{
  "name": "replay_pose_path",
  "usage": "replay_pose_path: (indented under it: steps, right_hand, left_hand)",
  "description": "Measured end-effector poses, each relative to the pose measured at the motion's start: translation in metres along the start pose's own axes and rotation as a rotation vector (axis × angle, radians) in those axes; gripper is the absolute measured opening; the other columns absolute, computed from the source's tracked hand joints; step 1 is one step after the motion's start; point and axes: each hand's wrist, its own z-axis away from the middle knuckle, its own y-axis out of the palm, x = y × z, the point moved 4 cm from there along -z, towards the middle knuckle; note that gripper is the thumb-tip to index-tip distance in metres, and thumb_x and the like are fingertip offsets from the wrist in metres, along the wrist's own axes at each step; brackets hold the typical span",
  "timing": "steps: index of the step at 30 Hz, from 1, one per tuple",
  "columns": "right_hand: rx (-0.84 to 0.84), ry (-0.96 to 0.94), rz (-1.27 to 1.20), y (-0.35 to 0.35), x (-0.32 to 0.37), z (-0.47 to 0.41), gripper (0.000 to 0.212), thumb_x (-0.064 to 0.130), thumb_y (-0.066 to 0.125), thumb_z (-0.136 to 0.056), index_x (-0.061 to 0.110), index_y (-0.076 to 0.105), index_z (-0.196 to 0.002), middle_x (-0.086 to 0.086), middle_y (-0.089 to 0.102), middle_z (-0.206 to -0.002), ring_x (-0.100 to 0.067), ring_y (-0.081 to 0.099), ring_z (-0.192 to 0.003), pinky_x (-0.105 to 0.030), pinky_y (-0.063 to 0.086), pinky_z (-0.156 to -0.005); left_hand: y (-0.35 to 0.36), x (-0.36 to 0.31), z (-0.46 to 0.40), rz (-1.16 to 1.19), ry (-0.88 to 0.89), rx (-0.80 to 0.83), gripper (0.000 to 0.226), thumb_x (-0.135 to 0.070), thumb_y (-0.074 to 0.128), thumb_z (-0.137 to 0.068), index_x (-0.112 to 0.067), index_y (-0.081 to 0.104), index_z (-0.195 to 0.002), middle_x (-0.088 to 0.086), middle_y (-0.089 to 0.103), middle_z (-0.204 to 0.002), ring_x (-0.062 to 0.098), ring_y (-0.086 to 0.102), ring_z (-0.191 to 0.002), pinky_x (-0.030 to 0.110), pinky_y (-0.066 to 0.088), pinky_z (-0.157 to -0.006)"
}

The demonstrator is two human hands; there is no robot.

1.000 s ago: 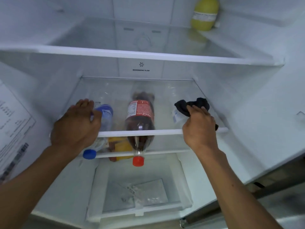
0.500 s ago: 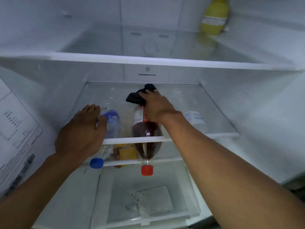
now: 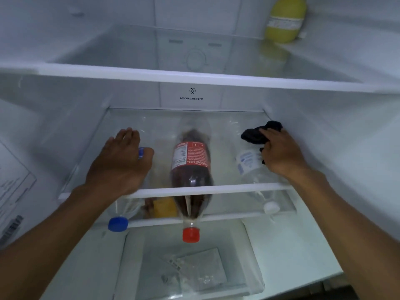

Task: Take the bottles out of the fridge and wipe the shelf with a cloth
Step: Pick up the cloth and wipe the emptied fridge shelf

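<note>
A person's two bare hands reach into an open fridge, over the glass shelf (image 3: 151, 126) at the centre of the view. At 9 o'clock, the left hand (image 3: 121, 163) lies palm-down on the shelf, fingers loosely spread and gripping nothing, above a clear bottle (image 3: 129, 210) seen through the glass, its blue cap (image 3: 118, 224) poking out toward 7 o'clock. Just right of that bottle, also under the glass, sits a yellow pack (image 3: 164, 207), partly hidden. At the centre, a cola bottle (image 3: 191, 169) with a red label lies on its side beneath the shelf, base toward the back wall and red cap (image 3: 191, 234) pointing to 6 o'clock, past the white front rail (image 3: 238, 188). Toward 3 o'clock, a second clear bottle (image 3: 249, 163) with a pale label lies under the glass, its white cap (image 3: 270, 207) near the front edge. Above it the right hand (image 3: 281, 154) has its fingers closed on a black cloth (image 3: 257, 134), which rests on the shelf's right rear part, close to the fridge's side wall. At 1 o'clock, on the upper shelf (image 3: 194, 76), a yellow bottle (image 3: 283, 20) stands upright in the back corner. At 6 o'clock, a clear drawer (image 3: 134, 267) holds small plastic packets, too blurred to tell apart
</note>
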Motion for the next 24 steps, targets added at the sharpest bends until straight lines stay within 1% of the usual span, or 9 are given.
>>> replay_pose_path:
  steps: [4, 9, 12, 14, 16, 19, 20, 22, 24]
  right_hand:
    - [0.002, 0.010, -0.011, 0.009, 0.008, -0.042, 0.052, 0.007, 0.044, -0.093, 0.011, 0.039, -0.145, -0.014, 0.037, -0.152, -0.033, 0.029, -0.141, -0.040, 0.023, -0.117]
    - [0.056, -0.025, -0.073, 0.029, 0.049, -0.074, 0.047, 0.007, 0.042, -0.091, 0.016, 0.051, -0.136, -0.013, 0.047, -0.145, -0.033, 0.039, -0.134, -0.040, 0.030, -0.114]
    - [0.118, -0.133, -0.119, 0.051, 0.119, -0.073, 0.046, 0.007, 0.051, -0.089, 0.012, 0.053, -0.135, -0.015, 0.049, -0.143, -0.033, 0.042, -0.133, -0.037, 0.034, -0.111]
    - [0.173, -0.264, -0.173, 0.071, 0.178, -0.062, 0.046, 0.007, 0.051, -0.089, 0.013, 0.054, -0.134, -0.013, 0.050, -0.143, -0.031, 0.043, -0.133, -0.037, 0.034, -0.110]
    - [0.201, -0.378, -0.213, 0.085, 0.216, -0.052, 0.047, 0.009, 0.050, -0.090, 0.013, 0.052, -0.137, -0.011, 0.049, -0.144, -0.030, 0.040, -0.135, -0.039, 0.031, -0.112]
    - [0.307, -0.430, -0.243, 0.085, 0.209, -0.044, 0.051, 0.004, 0.049, -0.091, 0.014, 0.046, -0.141, -0.009, 0.043, -0.149, -0.026, 0.039, -0.137, -0.026, 0.029, -0.111]
    - [0.328, -0.456, -0.246, 0.079, 0.199, -0.040, 0.052, 0.001, 0.048, -0.091, 0.015, 0.047, -0.141, -0.008, 0.041, -0.151, -0.024, 0.039, -0.137, -0.019, 0.026, -0.107]
    - [0.320, -0.482, -0.217, 0.065, 0.169, -0.039, 0.052, 0.000, 0.049, -0.090, 0.017, 0.049, -0.140, -0.006, 0.040, -0.152, -0.021, 0.036, -0.139, -0.010, 0.020, -0.103]
    - [0.274, -0.396, -0.156, 0.046, 0.122, -0.052, 0.054, 0.000, 0.051, -0.091, 0.016, 0.045, -0.142, -0.007, 0.039, -0.152, -0.022, 0.035, -0.140, -0.013, 0.018, -0.106]
  left_hand:
    - [0.002, 0.001, -0.002, -0.002, -0.012, -0.020, 0.060, -0.043, 0.017, -0.098, -0.018, 0.004, -0.152, -0.001, -0.001, -0.161, 0.012, -0.003, -0.147, 0.030, -0.003, -0.119]
    - [0.002, -0.002, -0.002, 0.012, 0.009, -0.063, 0.058, -0.038, 0.018, -0.099, -0.015, 0.004, -0.151, 0.001, 0.001, -0.161, 0.013, -0.002, -0.147, 0.029, -0.003, -0.119]
    - [0.004, 0.001, -0.002, -0.001, 0.017, -0.063, 0.061, -0.039, 0.014, -0.097, -0.010, 0.007, -0.151, 0.004, 0.004, -0.161, 0.015, 0.000, -0.147, 0.029, -0.003, -0.118]
    - [0.003, -0.001, -0.002, -0.055, 0.074, -0.048, 0.073, -0.042, 0.002, -0.087, -0.006, 0.007, -0.150, 0.008, 0.006, -0.160, 0.018, 0.002, -0.147, 0.032, -0.001, -0.119]
    - [0.003, -0.001, -0.002, -0.004, 0.089, -0.072, 0.079, -0.041, 0.003, -0.081, -0.002, 0.012, -0.149, 0.012, 0.011, -0.159, 0.022, 0.007, -0.147, 0.035, 0.002, -0.119]
    - [-0.002, -0.001, -0.001, -0.009, 0.149, -0.111, 0.087, -0.047, 0.002, -0.078, 0.006, 0.025, -0.144, 0.020, 0.021, -0.155, 0.031, 0.017, -0.145, 0.043, 0.010, -0.119]
    - [-0.002, -0.002, 0.001, -0.037, 0.219, -0.130, 0.081, -0.042, 0.007, -0.082, 0.011, 0.037, -0.136, 0.028, 0.031, -0.148, 0.041, 0.027, -0.140, 0.052, 0.019, -0.115]
    - [0.003, 0.000, 0.003, -0.107, 0.268, -0.064, 0.062, -0.026, 0.021, -0.085, 0.021, 0.056, -0.106, 0.045, 0.048, -0.125, 0.061, 0.046, -0.116, 0.072, 0.037, -0.092]
    - [0.003, 0.002, 0.003, -0.114, 0.245, -0.046, 0.046, -0.015, 0.033, -0.084, 0.020, 0.058, -0.100, 0.047, 0.049, -0.121, 0.063, 0.048, -0.111, 0.073, 0.041, -0.087]
